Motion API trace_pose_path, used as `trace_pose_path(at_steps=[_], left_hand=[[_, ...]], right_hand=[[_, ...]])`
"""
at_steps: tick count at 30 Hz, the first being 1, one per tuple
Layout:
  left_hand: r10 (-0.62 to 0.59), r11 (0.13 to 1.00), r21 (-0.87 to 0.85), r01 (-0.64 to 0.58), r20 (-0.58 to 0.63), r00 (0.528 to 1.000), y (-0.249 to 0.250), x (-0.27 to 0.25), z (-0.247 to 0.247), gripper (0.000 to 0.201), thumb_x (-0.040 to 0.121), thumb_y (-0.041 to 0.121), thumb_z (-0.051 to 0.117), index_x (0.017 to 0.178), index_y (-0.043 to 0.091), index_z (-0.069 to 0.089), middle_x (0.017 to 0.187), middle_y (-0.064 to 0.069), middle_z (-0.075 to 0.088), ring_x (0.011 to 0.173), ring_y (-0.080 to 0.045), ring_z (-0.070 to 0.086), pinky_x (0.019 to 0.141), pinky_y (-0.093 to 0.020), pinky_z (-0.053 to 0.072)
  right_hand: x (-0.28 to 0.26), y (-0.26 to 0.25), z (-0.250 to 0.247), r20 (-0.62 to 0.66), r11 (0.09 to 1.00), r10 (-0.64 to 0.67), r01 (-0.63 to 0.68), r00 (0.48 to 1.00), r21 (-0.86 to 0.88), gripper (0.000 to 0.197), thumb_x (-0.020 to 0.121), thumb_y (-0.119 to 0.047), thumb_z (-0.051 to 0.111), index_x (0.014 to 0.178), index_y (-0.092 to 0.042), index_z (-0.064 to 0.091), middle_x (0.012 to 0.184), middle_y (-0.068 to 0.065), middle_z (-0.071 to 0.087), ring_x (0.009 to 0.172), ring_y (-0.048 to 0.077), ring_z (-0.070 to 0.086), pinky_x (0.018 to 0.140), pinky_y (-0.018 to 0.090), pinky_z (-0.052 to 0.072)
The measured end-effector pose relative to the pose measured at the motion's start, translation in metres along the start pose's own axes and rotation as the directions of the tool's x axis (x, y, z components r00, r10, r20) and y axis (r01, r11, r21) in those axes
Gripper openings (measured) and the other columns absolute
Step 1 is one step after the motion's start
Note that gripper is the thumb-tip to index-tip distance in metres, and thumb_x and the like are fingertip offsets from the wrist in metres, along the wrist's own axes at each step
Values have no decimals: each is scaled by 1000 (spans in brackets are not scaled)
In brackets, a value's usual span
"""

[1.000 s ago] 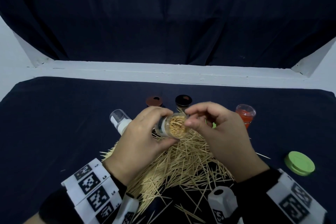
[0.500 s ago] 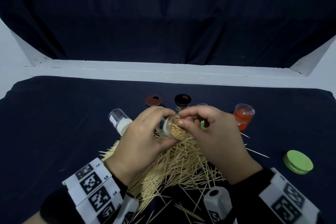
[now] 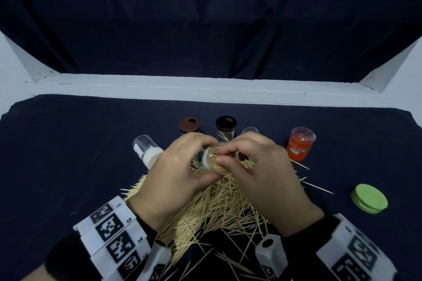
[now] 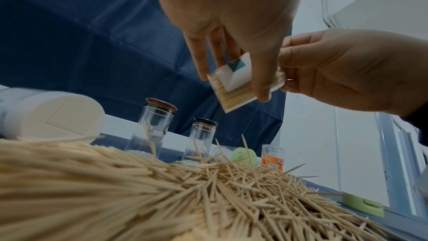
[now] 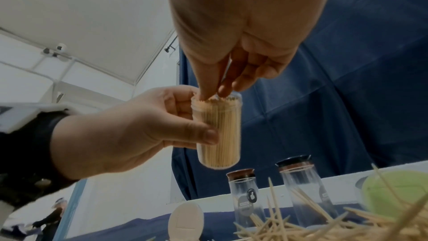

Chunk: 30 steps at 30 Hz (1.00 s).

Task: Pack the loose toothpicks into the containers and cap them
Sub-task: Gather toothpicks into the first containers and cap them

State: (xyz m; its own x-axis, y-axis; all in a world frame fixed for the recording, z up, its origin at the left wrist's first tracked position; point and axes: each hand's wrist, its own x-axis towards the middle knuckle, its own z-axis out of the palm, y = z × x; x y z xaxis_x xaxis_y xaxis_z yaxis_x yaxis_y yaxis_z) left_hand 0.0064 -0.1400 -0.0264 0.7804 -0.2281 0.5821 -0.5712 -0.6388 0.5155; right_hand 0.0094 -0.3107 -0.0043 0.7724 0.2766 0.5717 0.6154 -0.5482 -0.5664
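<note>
Left hand (image 3: 175,180) grips the light, slick container (image 5: 217,131) mid-body. Right fingers (image 5: 208,87) pinch toothpicks (image 5: 215,101) at its mouth. Thin, springy; seat gently.

Dark blue tablecloth (image 3: 68,155), dark curtain (image 3: 205,18) behind, white ledge (image 3: 205,91) between them.

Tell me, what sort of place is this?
Probably a recording station in a lab or office, not a home: a table draped in dark cloth, a dark curtain backdrop, and coded marker bands on the person's wrists.
</note>
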Motion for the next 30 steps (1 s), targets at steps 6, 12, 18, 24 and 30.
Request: trace_pose_path(at_steps=[6,12,18,24,30], left_hand=[[-52,998,33,52,0,999,-4,0,-1,49,64,36,83,108,25,62,104,21,58,100,2,54,83,-22,46],[-40,999,22,39,36,999,-2,2,5,50,63,38,81,107,25,62,103,17,60,101,2,53,85,-17,45],[-43,997,62,39,65,997,-1,2,8,52,62,35,83,108,22,63,102,14,59,98,5,51,85,-10,42],[-51,996,75,46,67,996,-1,3,9,52,61,32,85,107,21,63,102,13,59,96,3,51,85,-12,42],[-64,995,83,57,91,994,-2,3,10,52,62,34,85,108,24,62,104,14,59,98,3,51,87,-10,42]], right_hand=[[-17,31,-53,-52,956,277,-280,960,-91,9,82,-31,67,91,-31,68,87,-15,62,79,2,58,74,12,45],[-38,99,-107,186,547,788,-529,586,-649,55,83,-41,67,130,-16,52,126,8,54,112,23,54,93,29,41],[-39,109,-88,322,518,817,-361,479,-776,55,90,-37,58,137,-14,40,134,10,41,122,27,46,101,33,40],[-26,105,-69,377,541,799,-289,468,-790,24,94,-20,50,114,-7,55,115,9,58,98,20,56,76,25,43],[-20,96,-55,422,584,770,-259,479,-770,24,98,-20,45,110,-6,61,108,7,62,98,20,60,81,27,49]])
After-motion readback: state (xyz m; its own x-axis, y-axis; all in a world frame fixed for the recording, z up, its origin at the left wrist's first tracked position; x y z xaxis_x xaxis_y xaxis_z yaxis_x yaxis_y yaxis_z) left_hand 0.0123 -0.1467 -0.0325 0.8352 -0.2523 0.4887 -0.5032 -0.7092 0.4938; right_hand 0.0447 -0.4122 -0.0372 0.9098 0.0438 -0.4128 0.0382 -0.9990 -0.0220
